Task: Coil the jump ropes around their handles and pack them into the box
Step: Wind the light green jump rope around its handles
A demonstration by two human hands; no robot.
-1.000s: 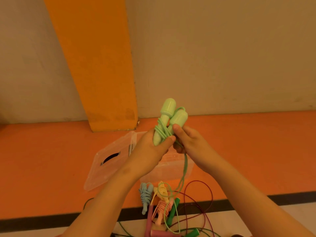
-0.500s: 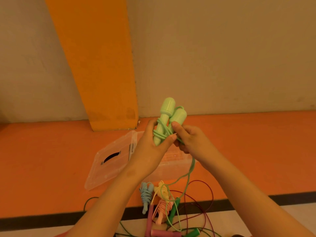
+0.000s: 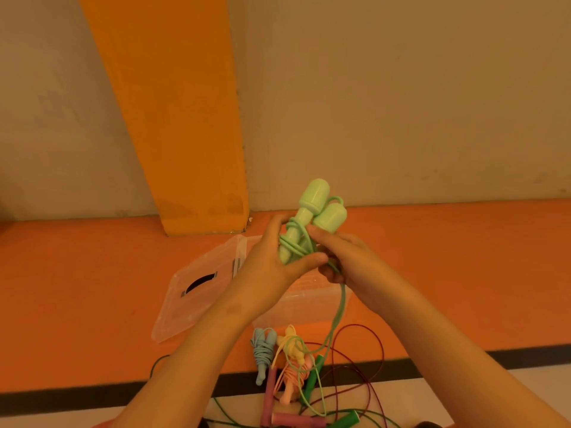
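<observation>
L hand point(image 3: 272, 268) grasps the pair of mint-green handles point(image 3: 313, 208), held upright. The thumb lies across the lower wraps, fingers curled behind. R hand point(image 3: 350, 261) pinches the mint-green cord point(image 3: 339, 304) at 3 o'clock of the handles, thumb tip against the bundle. Several turns already lie round the shafts. The free cord drops toward 6 o'clock into the loose ropes on the floor.

Clear plastic box point(image 3: 312, 307) sits on the orange floor beneath both hands; contents hidden by the hands. Its lid point(image 3: 197, 291) is off, lying flat at 9 o'clock of the box. At 6 o'clock of the box: blue rope point(image 3: 262, 350), coiled; yellow rope point(image 3: 292, 344); maroon cord point(image 3: 370, 350), uncoiled.

Assessment: step in hand is coiling, mid-wrap, with plenty of slack left. This rope is not yet packed.

Next move calls for R hand to carry the cord round both handles under tension. L thumb must pin each turn, else the wraps may slip.
</observation>
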